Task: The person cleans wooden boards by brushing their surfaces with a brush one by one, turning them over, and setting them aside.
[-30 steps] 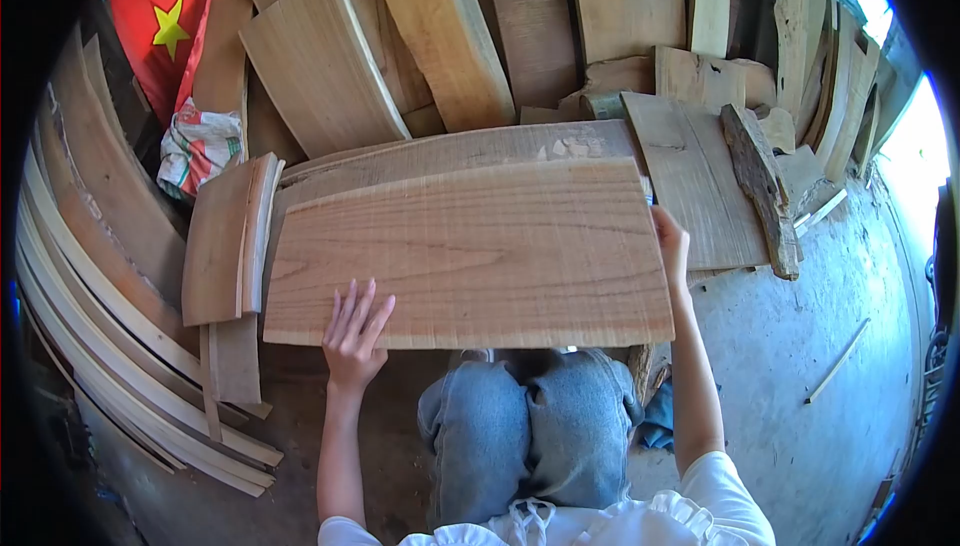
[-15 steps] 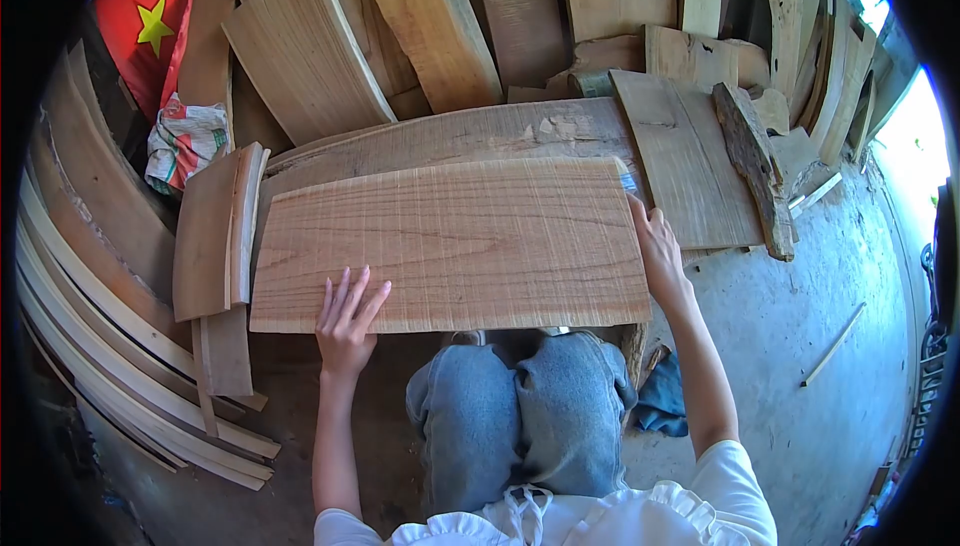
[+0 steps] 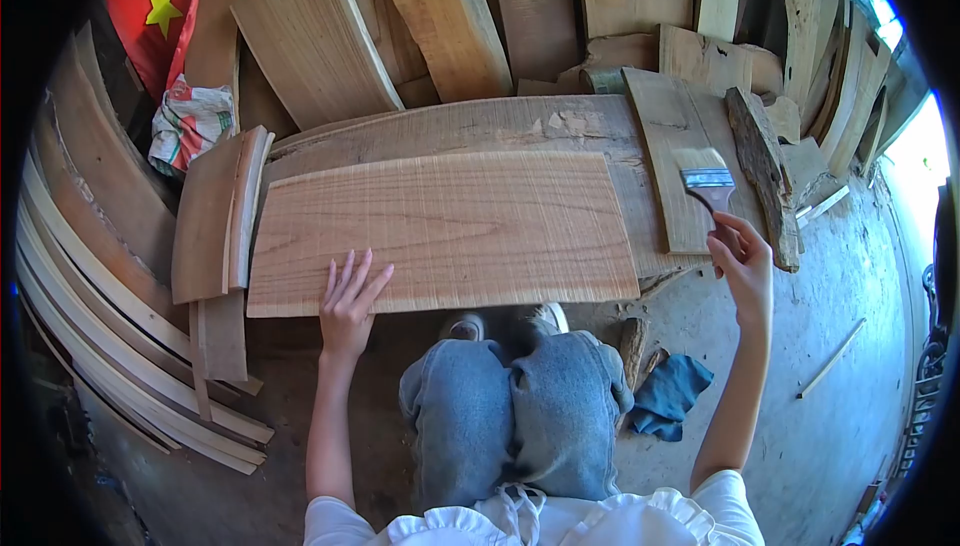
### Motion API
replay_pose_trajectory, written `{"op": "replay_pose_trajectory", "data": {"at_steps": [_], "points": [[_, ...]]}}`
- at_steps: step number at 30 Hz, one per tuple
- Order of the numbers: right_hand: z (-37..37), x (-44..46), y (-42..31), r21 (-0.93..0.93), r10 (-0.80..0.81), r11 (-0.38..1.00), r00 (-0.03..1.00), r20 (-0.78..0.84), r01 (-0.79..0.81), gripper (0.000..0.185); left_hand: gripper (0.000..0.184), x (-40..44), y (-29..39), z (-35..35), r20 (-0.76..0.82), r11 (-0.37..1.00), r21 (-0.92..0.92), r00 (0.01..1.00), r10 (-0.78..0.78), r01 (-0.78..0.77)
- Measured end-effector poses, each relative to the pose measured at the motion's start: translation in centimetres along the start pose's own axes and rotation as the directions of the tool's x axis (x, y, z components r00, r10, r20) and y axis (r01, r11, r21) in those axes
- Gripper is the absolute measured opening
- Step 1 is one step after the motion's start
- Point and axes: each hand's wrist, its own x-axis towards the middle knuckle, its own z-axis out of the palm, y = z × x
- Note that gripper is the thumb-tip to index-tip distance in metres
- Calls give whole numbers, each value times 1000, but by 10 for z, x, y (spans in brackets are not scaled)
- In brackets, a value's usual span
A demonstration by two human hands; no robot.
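Note:
A smooth wooden board with curved grain lines lies flat across a larger, rougher plank in front of my knees. My left hand rests on its near edge, left of the middle, with the fingers spread on the surface. Off the board's right end, my right hand is closed round the handle of a flat paintbrush. The brush has a silver ferrule and pale bristles that point up and away, over a grey-brown board.
Many slabs lean at the back. Short boards and long curved strips are at the left, beneath a red flag. A dark cloth and thin stick lie on the floor.
My right hand has left the board's right end and moved right, and the paintbrush now shows fully in it. The board sits slightly farther from my body; my left hand has stayed on it.

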Motion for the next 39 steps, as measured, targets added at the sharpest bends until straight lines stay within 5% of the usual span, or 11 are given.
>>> {"op": "replay_pose_trajectory", "data": {"at_steps": [5, 13, 15, 19, 22, 23, 26, 29, 33, 35, 39], "points": [[-8, -22, -19, 170, -107, 982, 988, 111, 87, 37, 52, 8, 3, 5, 15, 996, -89, 1000, -18, 19], [6, -26, -47, 31, -99, 994, 992, -84, 102, 26, 59, 20, -4, 5, 63, 991, -131, 998, -10, 18], [15, -23, -56, -58, -122, 991, 988, -89, 118, 26, 61, 24, -2, 1, 181, 978, -198, 983, -31, 67], [52, -18, -74, -261, 78, 964, 994, 74, -57, 33, 65, 50, 8, -3, 413, 956, -264, 911, -10, 130], [80, 4, -67, -352, 63, 936, 988, 141, -9, 36, 51, 78, 28, 18, 446, 912, -281, 882, -152, 299], [88, 15, -66, -371, 51, 929, 986, 159, 12, 36, 51, 84, 35, 30, 444, 908, -285, 882, -158, 306], [106, 66, -38, -462, 17, 885, 988, 156, 58, 32, 44, 90, 53, 67, 82, 972, -4, 969, -233, 234], [115, 111, -26, -524, -220, 829, 975, 13, 194, 35, 43, 90, 51, 67, 88, 965, -77, 966, -245, 251], [131, 138, -26, -259, -161, 956, 985, -69, 138, 23, 43, 92, 52, 64, 102, 954, -112, 959, -266, 277], [137, 143, -17, -163, -403, 912, 897, -179, 377, 19, 43, 92, 52, 63, 76, 956, -123, 963, -260, 268], [108, 104, -41, -102, -203, 977, 969, -144, 189, 29, 42, 91, 52, 66, 56, 946, -149, 957, -283, 288]]}}
